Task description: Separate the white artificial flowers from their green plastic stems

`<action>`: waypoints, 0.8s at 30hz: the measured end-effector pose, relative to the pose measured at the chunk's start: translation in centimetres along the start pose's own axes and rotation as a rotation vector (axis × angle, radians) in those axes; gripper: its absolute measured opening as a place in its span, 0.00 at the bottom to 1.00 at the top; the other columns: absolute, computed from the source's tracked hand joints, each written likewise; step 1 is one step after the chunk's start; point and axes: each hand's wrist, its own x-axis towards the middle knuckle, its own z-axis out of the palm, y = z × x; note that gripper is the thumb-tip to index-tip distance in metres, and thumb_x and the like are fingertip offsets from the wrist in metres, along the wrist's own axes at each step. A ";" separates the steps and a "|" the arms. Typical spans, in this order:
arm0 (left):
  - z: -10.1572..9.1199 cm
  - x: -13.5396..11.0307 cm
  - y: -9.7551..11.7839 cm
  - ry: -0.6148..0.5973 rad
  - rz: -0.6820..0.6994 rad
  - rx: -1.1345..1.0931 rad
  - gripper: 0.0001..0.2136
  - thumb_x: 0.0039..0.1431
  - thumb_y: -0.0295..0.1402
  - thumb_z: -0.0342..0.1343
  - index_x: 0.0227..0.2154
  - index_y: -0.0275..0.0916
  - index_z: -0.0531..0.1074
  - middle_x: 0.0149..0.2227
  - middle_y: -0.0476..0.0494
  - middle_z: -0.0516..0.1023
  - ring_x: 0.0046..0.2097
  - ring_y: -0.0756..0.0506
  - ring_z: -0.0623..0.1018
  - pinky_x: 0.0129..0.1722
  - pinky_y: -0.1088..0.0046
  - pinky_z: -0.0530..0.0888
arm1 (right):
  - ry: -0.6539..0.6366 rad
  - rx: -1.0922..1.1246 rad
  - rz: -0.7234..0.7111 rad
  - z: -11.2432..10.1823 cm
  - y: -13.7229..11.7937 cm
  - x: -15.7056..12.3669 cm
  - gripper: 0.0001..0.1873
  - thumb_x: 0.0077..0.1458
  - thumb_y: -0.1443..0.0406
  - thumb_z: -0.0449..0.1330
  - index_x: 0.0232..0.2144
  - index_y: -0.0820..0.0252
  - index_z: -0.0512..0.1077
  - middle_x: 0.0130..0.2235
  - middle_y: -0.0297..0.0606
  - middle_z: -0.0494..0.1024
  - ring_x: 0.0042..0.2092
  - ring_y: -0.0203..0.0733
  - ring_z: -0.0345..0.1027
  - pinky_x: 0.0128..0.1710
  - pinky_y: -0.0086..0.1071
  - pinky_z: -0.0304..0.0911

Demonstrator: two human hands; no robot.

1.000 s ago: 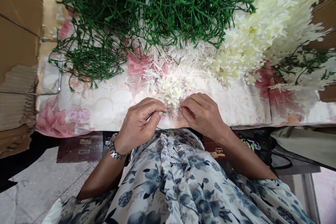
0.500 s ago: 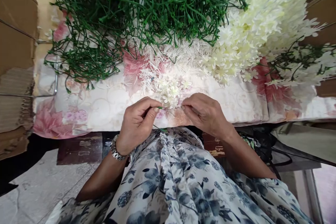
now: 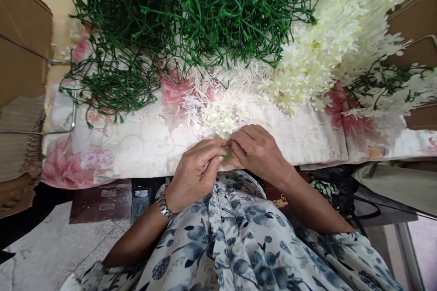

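My left hand (image 3: 200, 170), with a metal watch on its wrist, pinches a thin green artificial stem (image 3: 226, 157) at the table's near edge. Close beside it, my right hand (image 3: 259, 152) has thumb and fingers pressed together. What lies in that pinch is hidden, and the fingertips of both hands nearly meet. Just beyond them is a small heap of loose cream-white artificial flowers (image 3: 223, 120). Thin white stamen-like pieces (image 3: 246, 75) are spread behind that heap.
A big mass of green plastic stems (image 3: 205, 13) covers the back, with a smaller tangle (image 3: 119, 86) at left. Many white blossoms (image 3: 314, 63) are piled at right, near finished-looking flowered sprigs (image 3: 392, 84). A cardboard box (image 3: 20, 54) and bent metal wire (image 3: 73, 104) stand left on the floral cloth (image 3: 143, 145).
My left hand has moved right and slightly nearer my body, bringing the green stem to my right hand. My right hand has shifted a little to the left.
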 end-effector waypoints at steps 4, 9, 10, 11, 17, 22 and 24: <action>0.0 -0.2 -0.1 0.015 -0.024 -0.048 0.07 0.56 0.24 0.49 0.34 0.39 0.71 0.43 0.41 0.77 0.47 0.46 0.75 0.48 0.67 0.71 | -0.030 -0.017 -0.014 0.0 -0.1 0.0 0.10 0.56 0.71 0.50 0.25 0.62 0.68 0.27 0.39 0.69 0.32 0.40 0.61 0.34 0.33 0.57; -0.1 -0.3 0.0 0.031 -0.068 -0.179 0.07 0.56 0.25 0.50 0.33 0.38 0.72 0.40 0.41 0.78 0.47 0.46 0.75 0.53 0.63 0.68 | 0.039 0.058 -0.008 0.5 0.2 -0.5 0.10 0.58 0.69 0.50 0.28 0.63 0.70 0.28 0.38 0.70 0.32 0.38 0.62 0.35 0.32 0.59; -0.1 -0.3 0.1 0.031 -0.078 -0.211 0.07 0.57 0.25 0.50 0.33 0.37 0.72 0.40 0.41 0.78 0.48 0.46 0.75 0.53 0.63 0.69 | 0.062 0.078 -0.003 0.6 0.2 -0.6 0.10 0.58 0.69 0.50 0.28 0.63 0.70 0.28 0.38 0.71 0.33 0.38 0.62 0.35 0.32 0.59; 0.0 -0.4 0.1 0.030 -0.090 -0.245 0.07 0.57 0.25 0.50 0.34 0.37 0.73 0.41 0.41 0.78 0.48 0.45 0.75 0.53 0.63 0.69 | 0.085 0.099 0.001 0.7 0.2 -0.7 0.10 0.58 0.69 0.50 0.29 0.63 0.70 0.28 0.39 0.71 0.33 0.38 0.63 0.35 0.32 0.60; 0.3 -0.7 0.3 0.018 -0.123 -0.425 0.07 0.57 0.25 0.50 0.33 0.37 0.73 0.40 0.41 0.78 0.47 0.45 0.75 0.51 0.62 0.70 | 0.163 0.195 0.017 1.0 0.1 -1.5 0.07 0.56 0.70 0.52 0.31 0.62 0.70 0.29 0.39 0.73 0.34 0.38 0.65 0.36 0.32 0.62; 0.2 -0.5 0.7 0.012 -0.067 -0.551 0.08 0.57 0.24 0.51 0.34 0.37 0.74 0.39 0.40 0.78 0.47 0.43 0.75 0.52 0.60 0.69 | 0.291 0.432 0.031 0.7 0.0 -2.0 0.06 0.54 0.73 0.54 0.35 0.62 0.69 0.30 0.38 0.73 0.33 0.36 0.66 0.33 0.30 0.64; 0.1 -0.4 1.0 0.020 -0.003 -0.606 0.08 0.57 0.24 0.51 0.35 0.38 0.74 0.38 0.40 0.78 0.46 0.42 0.76 0.51 0.58 0.70 | 0.326 0.579 0.056 0.4 -0.1 -2.1 0.07 0.53 0.73 0.54 0.34 0.60 0.68 0.30 0.37 0.73 0.33 0.35 0.66 0.32 0.29 0.63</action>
